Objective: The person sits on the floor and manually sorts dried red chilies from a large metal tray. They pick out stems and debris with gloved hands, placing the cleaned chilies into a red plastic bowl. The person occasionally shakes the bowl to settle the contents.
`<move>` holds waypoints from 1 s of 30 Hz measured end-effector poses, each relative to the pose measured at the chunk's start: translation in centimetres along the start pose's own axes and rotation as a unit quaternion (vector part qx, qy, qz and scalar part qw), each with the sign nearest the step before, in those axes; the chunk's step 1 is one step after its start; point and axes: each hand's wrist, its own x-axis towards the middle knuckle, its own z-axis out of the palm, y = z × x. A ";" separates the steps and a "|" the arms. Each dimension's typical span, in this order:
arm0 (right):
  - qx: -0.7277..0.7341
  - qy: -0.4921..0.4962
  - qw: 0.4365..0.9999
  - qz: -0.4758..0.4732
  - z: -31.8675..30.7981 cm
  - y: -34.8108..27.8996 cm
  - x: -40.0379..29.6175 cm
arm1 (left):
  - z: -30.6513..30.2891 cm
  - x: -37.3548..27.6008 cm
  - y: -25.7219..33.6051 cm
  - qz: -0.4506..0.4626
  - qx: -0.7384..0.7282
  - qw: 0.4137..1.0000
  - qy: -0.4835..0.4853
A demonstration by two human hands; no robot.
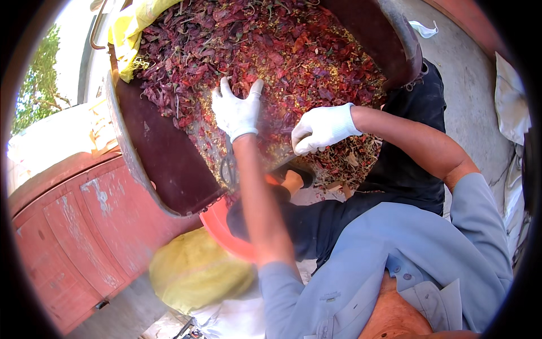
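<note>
Dried red chilli peppers [203, 38], many broken, lie mixed with loose yellow seeds in a wide metal trough with dark red inner walls [163, 140]. My left hand [237, 110], in a white knitted glove, rests over them with thumb and fingers spread, holding nothing. To its right, my right hand [324, 129] wears a matching glove and has its fingers curled downward. A grey metal edge [284, 162] shows just below those fingers; whether they grip it or anything else is hidden. What look like scissors [228, 169] lie by my left forearm.
A yellow woven sack [127, 38] hangs over the trough's far left rim. Below are an orange-red plastic basin [224, 233], a full yellow sack [199, 271] and a heap of chilli stems and scraps [349, 163]. Red panelled metal [72, 233] stands left; a face mask [423, 29] lies on concrete.
</note>
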 end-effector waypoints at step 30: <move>0.063 0.000 0.998 0.008 -0.2 -0.4 0.1 | -11.0 -2.6 -8.0 -0.184 -0.649 0.722 0.156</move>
